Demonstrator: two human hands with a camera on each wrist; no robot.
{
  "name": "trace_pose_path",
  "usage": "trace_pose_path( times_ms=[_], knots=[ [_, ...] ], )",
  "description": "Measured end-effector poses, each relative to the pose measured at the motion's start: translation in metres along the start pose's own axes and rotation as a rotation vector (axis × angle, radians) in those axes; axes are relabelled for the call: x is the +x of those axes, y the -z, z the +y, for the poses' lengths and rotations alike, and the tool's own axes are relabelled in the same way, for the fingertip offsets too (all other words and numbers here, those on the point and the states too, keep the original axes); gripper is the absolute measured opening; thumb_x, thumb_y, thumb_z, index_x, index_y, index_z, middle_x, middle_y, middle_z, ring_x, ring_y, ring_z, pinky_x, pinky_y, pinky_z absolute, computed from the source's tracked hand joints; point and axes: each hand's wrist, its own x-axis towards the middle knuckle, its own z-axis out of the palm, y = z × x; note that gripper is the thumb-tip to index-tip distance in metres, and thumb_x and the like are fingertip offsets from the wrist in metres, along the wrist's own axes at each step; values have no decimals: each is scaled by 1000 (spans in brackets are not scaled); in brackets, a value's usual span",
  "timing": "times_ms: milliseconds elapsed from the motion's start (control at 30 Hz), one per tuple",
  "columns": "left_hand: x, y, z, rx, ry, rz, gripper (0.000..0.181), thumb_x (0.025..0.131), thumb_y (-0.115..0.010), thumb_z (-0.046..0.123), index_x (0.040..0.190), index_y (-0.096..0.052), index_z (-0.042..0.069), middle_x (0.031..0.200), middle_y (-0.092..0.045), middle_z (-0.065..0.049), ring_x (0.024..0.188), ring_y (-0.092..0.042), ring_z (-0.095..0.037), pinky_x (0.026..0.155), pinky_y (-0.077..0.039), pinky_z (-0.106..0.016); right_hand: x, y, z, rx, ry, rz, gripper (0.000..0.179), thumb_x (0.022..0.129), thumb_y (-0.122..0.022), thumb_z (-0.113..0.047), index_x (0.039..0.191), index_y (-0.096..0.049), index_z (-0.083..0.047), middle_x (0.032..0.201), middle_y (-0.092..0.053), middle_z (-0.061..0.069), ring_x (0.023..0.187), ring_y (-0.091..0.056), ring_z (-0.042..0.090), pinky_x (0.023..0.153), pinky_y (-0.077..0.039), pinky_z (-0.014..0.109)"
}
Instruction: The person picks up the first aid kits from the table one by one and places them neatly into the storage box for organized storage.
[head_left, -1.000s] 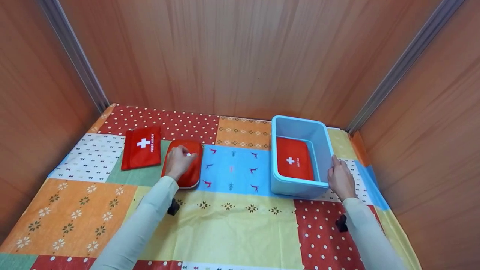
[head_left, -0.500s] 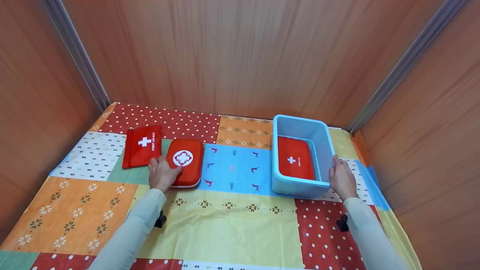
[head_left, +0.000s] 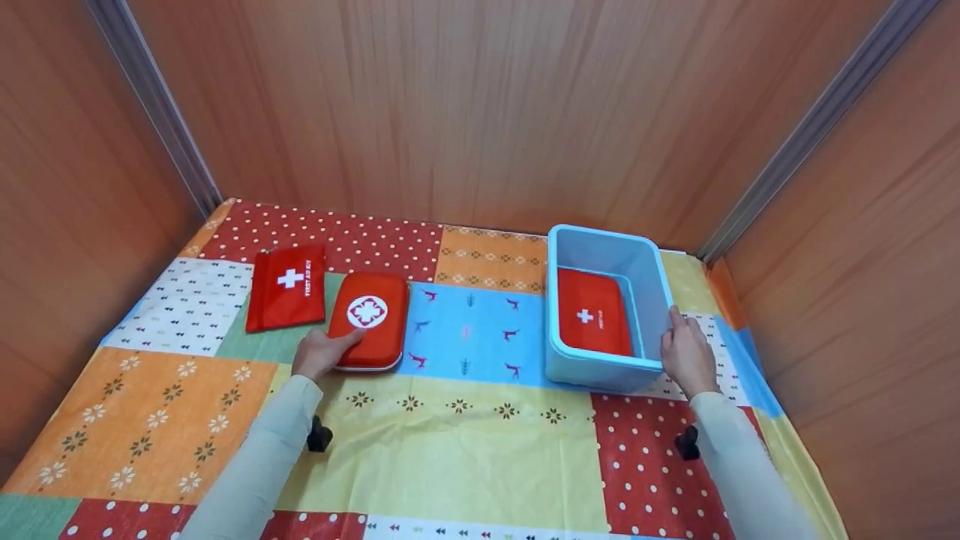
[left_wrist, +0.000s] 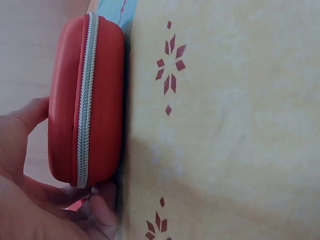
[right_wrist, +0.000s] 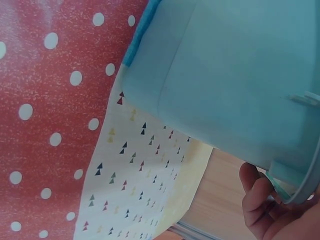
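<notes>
A red hard-shell first aid case [head_left: 382, 334] with a round white cross emblem lies flat on the cloth. My left hand [head_left: 319, 352] grips its near left corner, thumb on the top and fingers round the left side. In the left wrist view a silver zipper [left_wrist: 87, 100] runs along the case's edge, and the fingertips [left_wrist: 104, 212] curl in low against its side. On the right, my right hand [head_left: 688, 354] holds the right rim of a light blue plastic bin [head_left: 600, 373]. Inside the bin lies a red first aid pouch [head_left: 592, 311] with a white cross.
A flat red first aid kit pouch [head_left: 289, 289] lies just left of the case. The patchwork tablecloth [head_left: 457, 457] covers the table. Wood-grain panels [head_left: 480, 112] enclose the back and both sides, and the bin stands close to the back panel.
My left hand has come off the top of the case, moved left and down, and taken hold of its near left corner. The right hand stays on the bin rim.
</notes>
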Motion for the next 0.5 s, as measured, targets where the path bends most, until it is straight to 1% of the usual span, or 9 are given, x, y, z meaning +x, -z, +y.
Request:
trace_pose_path(
  times_ms=[133,233,333,500],
  knots=[
    [0,1,1,-42,-2,-5,90,93,-71,50,152,-27,-3,147,-44,-24,134,-41,-37,113,-41,-51,0,1,0,0,9,4,55,108,-42,-10,158,-26,5,130,-49,33,118,-57,50,101,-48,60],
    [0,0,2,-38,11,4,92,93,-71,48,152,-23,-3,148,-41,-25,136,-39,-38,114,-40,-52,1,1,0,-8,16,8,55,108,-42,-10,158,-26,5,128,-49,33,115,-58,50,100,-49,61],
    [1,0,4,-19,14,10,96,94,-71,47,155,-16,-3,150,-37,-27,138,-36,-40,116,-38,-53,1,1,0,-24,29,22,55,107,-43,-9,157,-28,6,127,-50,34,113,-58,50,99,-50,60],
    [0,-1,10,-26,28,-2,107,94,-71,46,161,1,3,157,-27,-29,143,-28,-41,118,-34,-57,1,0,1,-27,42,34,54,107,-44,-8,157,-30,7,123,-51,33,110,-60,50,95,-53,58]
  ],
)
